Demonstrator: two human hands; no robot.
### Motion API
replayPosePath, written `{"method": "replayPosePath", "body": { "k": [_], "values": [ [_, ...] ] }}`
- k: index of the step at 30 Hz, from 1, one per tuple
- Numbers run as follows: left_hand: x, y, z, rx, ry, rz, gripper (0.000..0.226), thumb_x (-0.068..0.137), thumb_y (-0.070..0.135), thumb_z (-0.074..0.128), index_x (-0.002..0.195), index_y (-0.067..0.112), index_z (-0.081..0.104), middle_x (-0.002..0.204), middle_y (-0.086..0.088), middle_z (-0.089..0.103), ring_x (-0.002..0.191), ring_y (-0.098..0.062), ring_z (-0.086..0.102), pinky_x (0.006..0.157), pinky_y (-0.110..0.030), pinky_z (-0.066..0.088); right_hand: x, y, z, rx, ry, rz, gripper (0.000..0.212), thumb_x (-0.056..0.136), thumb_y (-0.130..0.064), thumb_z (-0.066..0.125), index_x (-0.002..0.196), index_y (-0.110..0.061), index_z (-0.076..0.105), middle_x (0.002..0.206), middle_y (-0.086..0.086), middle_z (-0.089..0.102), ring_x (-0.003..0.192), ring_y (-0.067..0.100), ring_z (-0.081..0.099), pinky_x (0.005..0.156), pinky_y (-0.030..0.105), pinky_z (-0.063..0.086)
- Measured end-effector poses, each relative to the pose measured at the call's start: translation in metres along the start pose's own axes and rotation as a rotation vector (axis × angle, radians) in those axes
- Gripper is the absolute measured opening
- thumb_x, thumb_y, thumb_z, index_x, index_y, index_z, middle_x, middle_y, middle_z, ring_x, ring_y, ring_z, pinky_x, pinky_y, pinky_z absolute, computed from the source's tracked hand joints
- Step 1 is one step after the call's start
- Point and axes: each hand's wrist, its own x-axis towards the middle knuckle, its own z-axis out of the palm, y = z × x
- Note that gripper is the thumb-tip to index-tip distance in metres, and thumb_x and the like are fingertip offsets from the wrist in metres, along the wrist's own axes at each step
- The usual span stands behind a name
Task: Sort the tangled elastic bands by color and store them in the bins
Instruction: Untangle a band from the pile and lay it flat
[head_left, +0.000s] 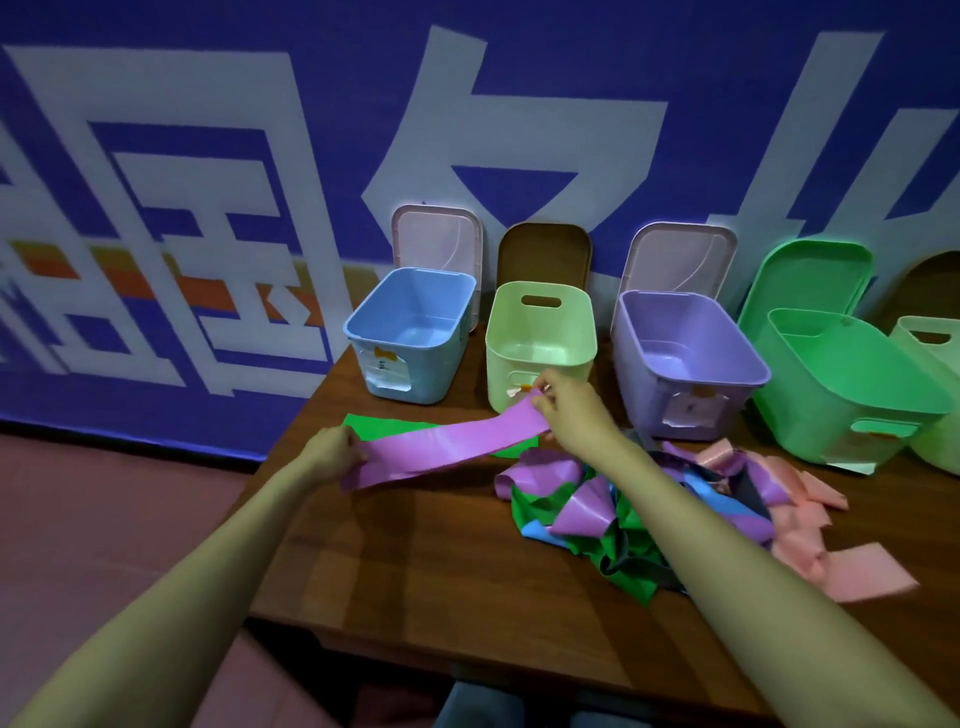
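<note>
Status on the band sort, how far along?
Early. Done: one flat green elastic band lies separated on the wooden table; nothing shows inside the blue plastic bin, pale green bin or purple bin. In hand: left hand and right hand stretch a purple elastic band between them. Left: the tangled pile of purple, green, blue and pink bands.

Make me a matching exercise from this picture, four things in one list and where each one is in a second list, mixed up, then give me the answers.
Things:
1. purple band
2. green band
3. blue bin
4. pink bands

Places:
A. leftmost in the row of bins
B. stretched between the left hand and the right hand
C. right side of the tangled pile
D. flat on the table, partly behind the stretched band

Pairs: 1-B, 2-D, 3-A, 4-C
</note>
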Motion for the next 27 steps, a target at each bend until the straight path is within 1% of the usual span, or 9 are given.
{"method": "replayPosePath", "body": {
  "k": [3, 6, 9, 11, 13, 16, 18, 23, 27],
  "values": [
    [0.001, -0.019, -0.007, -0.103, 0.04, -0.057, 0.026, 0.094, 0.02, 0.055, 0.11, 0.0, 0.054, 0.114, -0.02, 0.06, 0.098, -0.032, 0.057, 0.076, -0.035, 0.042, 0.001, 0.003, 0.026, -0.024, -0.119, 0.035, 0.022, 0.093, -0.011, 0.05, 0.114, -0.006, 0.055, 0.092, 0.015, 0.055, 0.085, 0.023, 0.049, 0.07, 0.025, 0.03],
    [0.008, -0.038, -0.014, -0.316, 0.068, -0.139, 0.02, 0.089, 0.024, 0.063, 0.089, 0.008, 0.051, 0.098, -0.017, 0.059, 0.076, -0.022, 0.055, 0.061, -0.032, 0.045, 0.009, -0.001, 0.045, -0.001, -0.155, 0.074, 0.024, 0.093, -0.009, 0.049, 0.115, -0.002, 0.055, 0.1, 0.018, 0.056, 0.091, 0.024, 0.051, 0.07, 0.023, 0.029],
    [0.012, -0.051, -0.019, -0.598, 0.174, -0.256, 0.036, 0.076, 0.021, 0.077, 0.098, 0.005, 0.053, 0.102, -0.016, 0.057, 0.089, -0.029, 0.06, 0.073, -0.043, 0.055, 0.014, -0.01, 0.059, 0.052, -0.197, 0.115, 0.021, 0.095, -0.011, 0.045, 0.114, -0.006, 0.053, 0.096, 0.009, 0.051, 0.084, 0.021, 0.048, 0.068, 0.025, 0.033],
    [0.014, -0.057, -0.015, -0.615, 0.229, -0.301, 0.056, 0.071, 0.019, 0.082, 0.114, -0.001, 0.052, 0.109, -0.017, 0.056, 0.099, -0.033, 0.059, 0.076, -0.041, 0.053, 0.012, -0.007, 0.07, 0.007, -0.256, 0.112, 0.019, 0.095, -0.012, 0.044, 0.112, -0.01, 0.052, 0.104, 0.009, 0.056, 0.089, 0.024, 0.052, 0.072, 0.028, 0.038],
    [0.018, -0.059, -0.008, -0.683, 0.256, -0.311, 0.062, 0.069, 0.015, 0.083, 0.118, -0.004, 0.05, 0.116, -0.021, 0.057, 0.099, -0.033, 0.06, 0.069, -0.038, 0.053, 0.005, 0.003, 0.078, -0.077, -0.323, 0.139, 0.02, 0.094, -0.011, 0.043, 0.113, -0.01, 0.051, 0.112, 0.015, 0.059, 0.092, 0.028, 0.055, 0.071, 0.03, 0.04],
    [0.023, -0.057, 0.006, -0.751, 0.241, -0.307, 0.067, 0.066, 0.015, 0.085, 0.122, -0.001, 0.05, 0.121, -0.02, 0.056, 0.103, -0.033, 0.06, 0.075, -0.038, 0.054, -0.004, 0.02, 0.077, -0.194, -0.336, 0.175, 0.022, 0.093, -0.011, 0.046, 0.114, -0.011, 0.049, 0.122, 0.015, 0.057, 0.103, 0.034, 0.056, 0.078, 0.034, 0.046],
    [0.027, -0.054, 0.014, -0.781, 0.223, -0.295, 0.067, 0.066, 0.015, 0.085, 0.121, -0.001, 0.051, 0.118, -0.016, 0.056, 0.1, -0.029, 0.059, 0.08, -0.038, 0.053, -0.012, 0.029, 0.07, -0.215, -0.311, 0.199, 0.021, 0.094, -0.013, 0.043, 0.114, -0.011, 0.049, 0.121, 0.015, 0.058, 0.105, 0.034, 0.056, 0.084, 0.037, 0.046],
    [0.036, -0.05, 0.03, -0.787, 0.164, -0.256, 0.051, 0.071, 0.011, 0.081, 0.116, 0.002, 0.056, 0.115, -0.017, 0.062, 0.097, -0.028, 0.061, 0.086, -0.042, 0.053, -0.045, 0.042, 0.069, -0.279, -0.303, 0.216, 0.018, 0.093, -0.012, 0.047, 0.11, -0.014, 0.047, 0.11, 0.008, 0.06, 0.095, 0.027, 0.057, 0.07, 0.032, 0.04],
    [0.037, -0.054, 0.033, -0.716, 0.285, -0.258, 0.042, 0.074, 0.007, 0.077, 0.111, 0.002, 0.059, 0.111, -0.016, 0.065, 0.102, -0.029, 0.061, 0.089, -0.037, 0.049, -0.037, 0.037, 0.075, -0.241, -0.239, 0.252, 0.015, 0.096, -0.019, 0.046, 0.109, -0.011, 0.046, 0.106, 0.012, 0.061, 0.094, 0.03, 0.059, 0.072, 0.034, 0.043]
  ]
}}
